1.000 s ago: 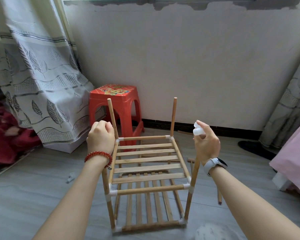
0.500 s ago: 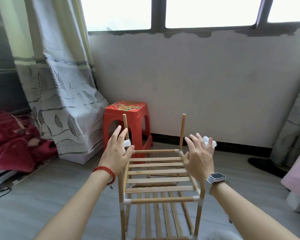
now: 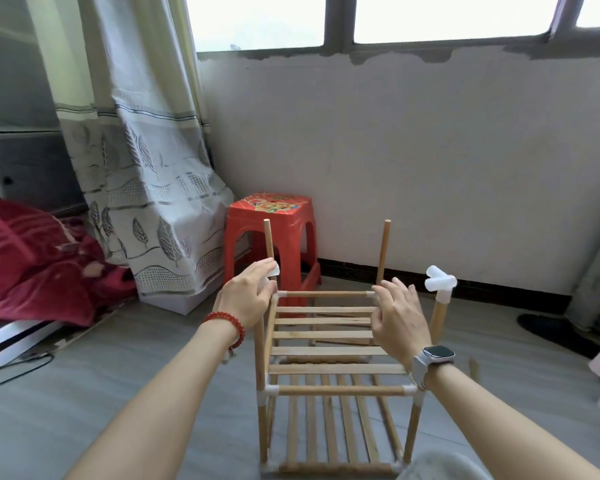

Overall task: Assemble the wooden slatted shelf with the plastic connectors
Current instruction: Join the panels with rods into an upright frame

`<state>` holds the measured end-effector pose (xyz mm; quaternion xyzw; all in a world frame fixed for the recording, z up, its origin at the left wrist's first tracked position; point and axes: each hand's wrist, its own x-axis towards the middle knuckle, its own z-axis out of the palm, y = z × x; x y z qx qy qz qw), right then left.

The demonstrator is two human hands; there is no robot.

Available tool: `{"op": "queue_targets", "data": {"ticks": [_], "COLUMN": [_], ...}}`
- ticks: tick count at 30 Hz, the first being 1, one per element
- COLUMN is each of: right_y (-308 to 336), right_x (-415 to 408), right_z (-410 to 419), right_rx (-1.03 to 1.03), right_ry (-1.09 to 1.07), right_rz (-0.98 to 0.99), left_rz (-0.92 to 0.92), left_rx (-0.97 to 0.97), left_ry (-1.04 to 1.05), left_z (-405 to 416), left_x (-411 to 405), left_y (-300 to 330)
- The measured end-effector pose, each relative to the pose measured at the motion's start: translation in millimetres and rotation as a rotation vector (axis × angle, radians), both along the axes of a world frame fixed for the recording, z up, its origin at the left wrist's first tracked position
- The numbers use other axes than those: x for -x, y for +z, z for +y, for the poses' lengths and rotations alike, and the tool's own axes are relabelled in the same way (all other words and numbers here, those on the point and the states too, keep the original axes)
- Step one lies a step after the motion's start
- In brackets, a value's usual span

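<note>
The wooden slatted shelf (image 3: 329, 344) stands upright on the grey floor (image 3: 84, 393), just in front of the person and a little short of the red plastic stool (image 3: 272, 233) by the wall. Both hands sit at the level of its upper tier, one on each side — a placing that looks meant to steady the frame while the next joints go on.

The left hand (image 3: 246, 303) rests against the left side rail near the far-left post (image 3: 268, 244), and a white plastic connector (image 3: 272, 270) shows at its fingertips; it seems to be pinched there, ready to cap a post, though the grip itself is partly hidden. The right hand (image 3: 399, 323) hovers over the right side of the tier with fingers loosely spread, holding nothing.

The shelf is two tiers of pale flat slats carried on round dowel rails, with white connectors at the corners. Two bare posts rise at the back, the far-right post (image 3: 383, 251) uncapped like its neighbour. A near-right post (image 3: 439, 318) already wears a three-way connector (image 3: 440, 280) — so, by my reading, the top tier's corners are being fitted and the other three posts are yet to be capped. A loose dowel (image 3: 473, 368) lies on the floor to the right.
</note>
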<state>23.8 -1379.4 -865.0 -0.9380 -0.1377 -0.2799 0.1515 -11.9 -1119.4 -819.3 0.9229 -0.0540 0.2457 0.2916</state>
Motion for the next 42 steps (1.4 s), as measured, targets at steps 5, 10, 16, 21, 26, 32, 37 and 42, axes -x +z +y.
{"op": "queue_targets", "data": {"ticks": [5, 10, 16, 21, 26, 32, 37, 42], "right_y": [3.8, 22.0, 54.7, 69.6, 27.8, -115.7, -205.2, -266.1], "right_x": [15.3, 26.8, 33.8, 58.1, 68.5, 15.3, -52.4, -127.7], "right_z": [7.6, 19.3, 55.6, 115.8, 217.2, 315.7, 360.8, 407.1], "right_rx": [-0.032, -0.078, -0.201, -0.271, -0.250, -0.036, 0.059, 0.113], "right_ry": [0.130, 0.242, 0.367, 0.653, 0.853, 0.549, 0.303, 0.200], "right_rz": [0.085, 0.136, 0.027, -0.198, -0.072, 0.658, 0.935, 0.939], "left_rz": [0.005, 0.063, -0.014, -0.073, 0.020, 0.461, 0.728, 0.918], "left_rx": [-0.018, 0.103, 0.226, 0.216, 0.280, 0.281, 0.275, 0.145], "left_ry": [-0.089, -0.144, -0.024, 0.173, 0.467, 0.626, 0.612, 0.597], "left_z": [-10.9, -0.4, 18.6, 63.8, 143.3, 230.1, 274.0, 305.3], "left_x": [6.4, 9.5, 24.7, 45.6, 68.7, 71.8, 29.9, -31.0], "left_y": [-1.9, 1.1, 0.8, -2.9, -49.8, -172.6, -265.8, -348.8]}}
